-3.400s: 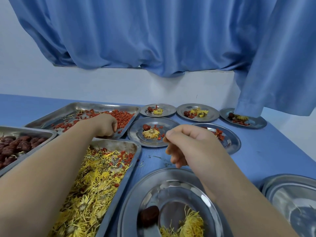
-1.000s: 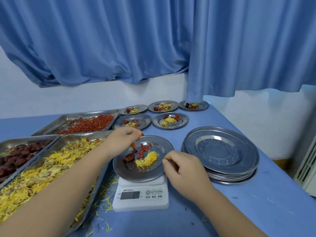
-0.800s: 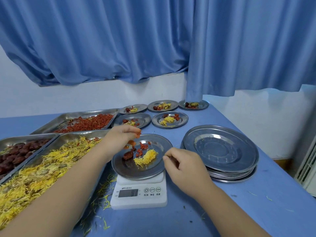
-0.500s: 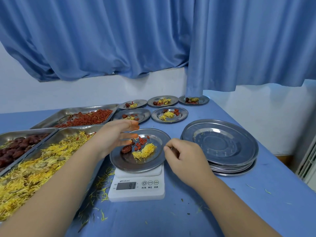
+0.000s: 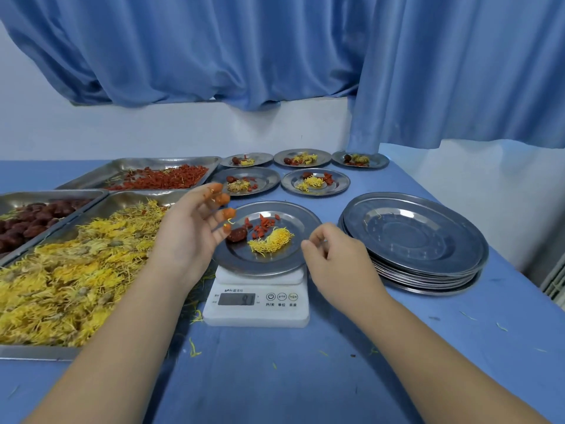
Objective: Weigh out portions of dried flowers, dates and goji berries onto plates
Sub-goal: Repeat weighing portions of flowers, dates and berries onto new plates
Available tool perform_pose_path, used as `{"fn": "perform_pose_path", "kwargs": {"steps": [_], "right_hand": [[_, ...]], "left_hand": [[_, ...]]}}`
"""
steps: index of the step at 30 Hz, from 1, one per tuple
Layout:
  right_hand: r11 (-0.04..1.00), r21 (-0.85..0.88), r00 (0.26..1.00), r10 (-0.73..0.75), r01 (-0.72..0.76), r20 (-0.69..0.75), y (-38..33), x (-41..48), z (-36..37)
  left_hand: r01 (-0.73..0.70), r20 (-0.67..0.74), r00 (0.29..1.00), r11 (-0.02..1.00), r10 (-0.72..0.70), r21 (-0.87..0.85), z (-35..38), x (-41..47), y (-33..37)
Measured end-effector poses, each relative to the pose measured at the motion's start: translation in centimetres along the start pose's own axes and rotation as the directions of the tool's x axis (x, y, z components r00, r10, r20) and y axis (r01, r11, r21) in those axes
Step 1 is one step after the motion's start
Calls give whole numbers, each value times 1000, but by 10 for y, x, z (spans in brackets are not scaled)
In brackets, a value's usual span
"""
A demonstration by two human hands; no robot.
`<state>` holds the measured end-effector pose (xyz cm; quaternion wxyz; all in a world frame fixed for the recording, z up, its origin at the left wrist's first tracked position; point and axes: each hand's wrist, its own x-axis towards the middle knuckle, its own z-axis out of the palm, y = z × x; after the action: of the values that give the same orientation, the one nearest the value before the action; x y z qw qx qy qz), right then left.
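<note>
My left hand (image 5: 189, 231) spreads open over the round steel plate's (image 5: 244, 259) left rim; right hand (image 5: 333, 255) curls beside it, hold unclear.

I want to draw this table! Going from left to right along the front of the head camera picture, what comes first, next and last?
tray of dried flowers → scale, carrying a filled plate → stack of empty plates
</note>
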<state>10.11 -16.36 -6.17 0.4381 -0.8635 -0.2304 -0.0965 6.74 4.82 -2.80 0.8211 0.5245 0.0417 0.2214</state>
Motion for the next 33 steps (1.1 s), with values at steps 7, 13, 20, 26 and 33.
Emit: {"fn": "perform_pose_path", "kwargs": {"steps": [7, 13, 20, 26, 33], "right_hand": [[880, 322, 936, 315, -349, 154, 1, 5, 9], [805, 457, 925, 345, -379, 159, -3, 4, 9], [669, 651, 918, 378, -358, 117, -9, 6, 8], [663, 681, 926, 374, -310, 58, -13, 29, -6], [634, 733, 905, 421, -248, -58, -1, 87, -49]], "left_hand": [[17, -57, 998, 997, -21, -71, 4, -7, -5], [29, -45, 998, 989, -36, -145, 4, -10, -3], [44, -51, 997, 949, -63, -313, -3, -12, 4], [93, 23, 995, 868, -94, -489, -6, -13, 9], [262, 173, 965, 789, -198, -555, 6, -17, 0]]}}
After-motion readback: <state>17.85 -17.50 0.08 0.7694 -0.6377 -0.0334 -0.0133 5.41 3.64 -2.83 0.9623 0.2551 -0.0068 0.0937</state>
